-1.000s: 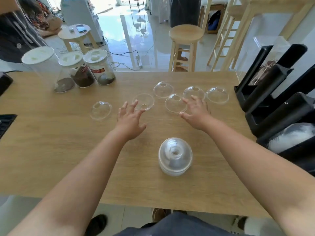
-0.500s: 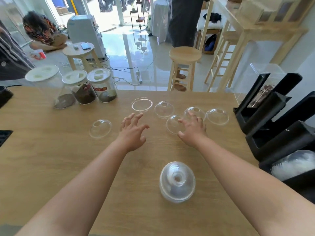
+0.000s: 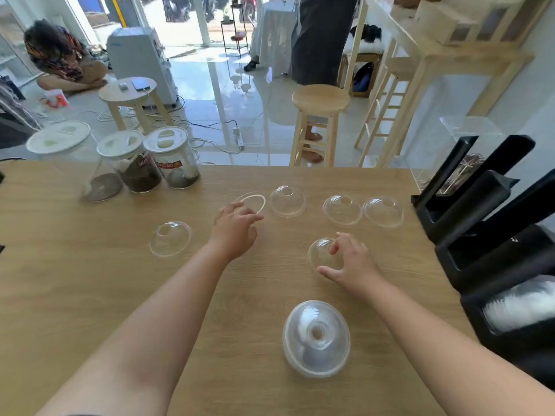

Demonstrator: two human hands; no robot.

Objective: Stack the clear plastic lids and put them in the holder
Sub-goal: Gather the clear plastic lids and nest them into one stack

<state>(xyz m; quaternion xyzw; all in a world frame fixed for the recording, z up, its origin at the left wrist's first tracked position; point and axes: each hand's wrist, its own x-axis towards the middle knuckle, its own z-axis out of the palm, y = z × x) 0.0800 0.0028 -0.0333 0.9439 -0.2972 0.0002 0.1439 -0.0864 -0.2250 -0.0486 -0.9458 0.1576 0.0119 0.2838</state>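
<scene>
Several clear dome lids lie spread on the wooden table (image 3: pixel 90 295). A stack of nested lids (image 3: pixel 316 337) stands near the front. My right hand (image 3: pixel 351 264) grips one dome lid (image 3: pixel 319 252) between thumb and fingers, a little off the table. My left hand (image 3: pixel 235 228) hovers with fingers spread, its fingertips at an upturned lid (image 3: pixel 251 201). More single lids sit at the left (image 3: pixel 170 238), the back middle (image 3: pixel 287 201) and the back right (image 3: pixel 342 209), (image 3: pixel 383 212). The black holder (image 3: pixel 486 235) stands at the right edge, with white lids in its near slot.
Three lidded jars (image 3: pixel 141 166) holding brown powder stand at the table's back left. Wooden stools (image 3: pixel 319 100) and cables are on the floor beyond the far edge. A person sits on the floor at the far left; another stands at the back.
My right hand has closed round a dome lid and drawn it back toward me. My left hand has reached forward to the upturned lid. The camera has tilted up.
</scene>
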